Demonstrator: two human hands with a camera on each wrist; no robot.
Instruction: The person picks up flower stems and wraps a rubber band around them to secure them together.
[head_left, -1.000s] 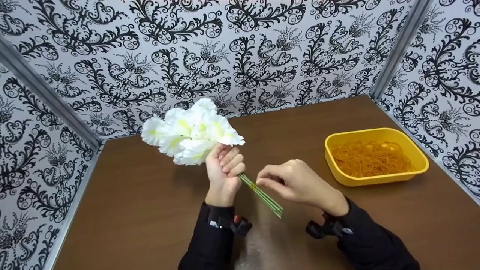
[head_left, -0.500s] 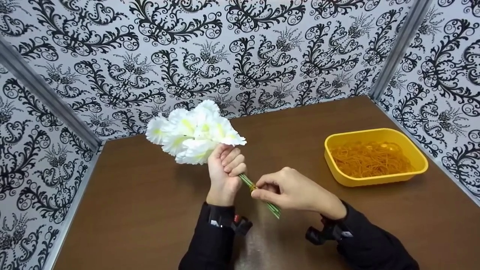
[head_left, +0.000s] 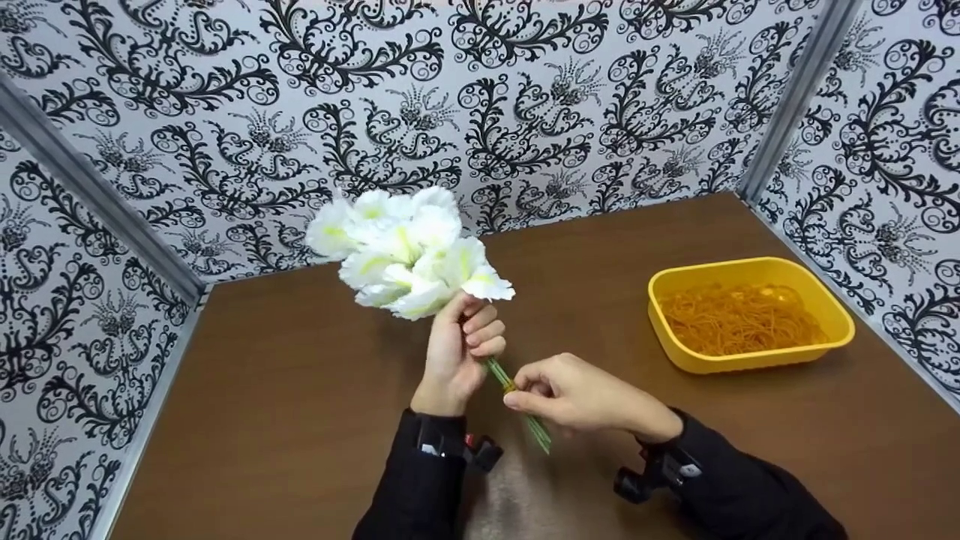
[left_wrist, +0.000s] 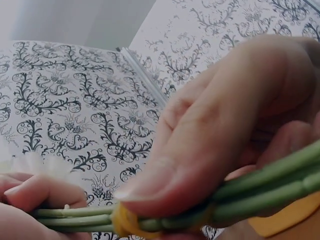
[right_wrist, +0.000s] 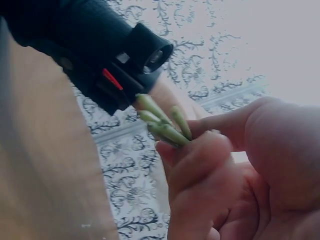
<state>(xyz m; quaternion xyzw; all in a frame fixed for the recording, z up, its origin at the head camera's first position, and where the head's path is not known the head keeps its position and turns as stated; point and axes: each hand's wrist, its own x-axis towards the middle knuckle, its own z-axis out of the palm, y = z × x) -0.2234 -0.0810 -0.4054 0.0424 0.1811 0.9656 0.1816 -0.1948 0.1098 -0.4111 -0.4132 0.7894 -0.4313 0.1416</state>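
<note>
A bunch of white artificial flowers (head_left: 405,251) with yellow-green centres is held above the table. My left hand (head_left: 461,352) grips the green stems just below the blossoms, its fingers curled round them. A yellow rubber band (left_wrist: 121,220) is wound round the stems lower down. There my right hand (head_left: 589,394) pinches the stems at the band between thumb and fingers. Below this pinch the cut stem ends (right_wrist: 162,122) stick out, spread slightly apart in the right wrist view. The right thumb covers part of the band in the left wrist view.
On the right of the brown table (head_left: 285,420) stands a yellow plastic tub (head_left: 750,360) holding many loose rubber bands (head_left: 742,319). Black-and-white patterned walls (head_left: 525,112) enclose the table at the back and sides. Each wrist carries a small black camera (head_left: 484,452).
My right hand has come left and down from beside the stems and now pinches them at the rubber band. The bunch has shifted right and its stems now point more steeply downward.
</note>
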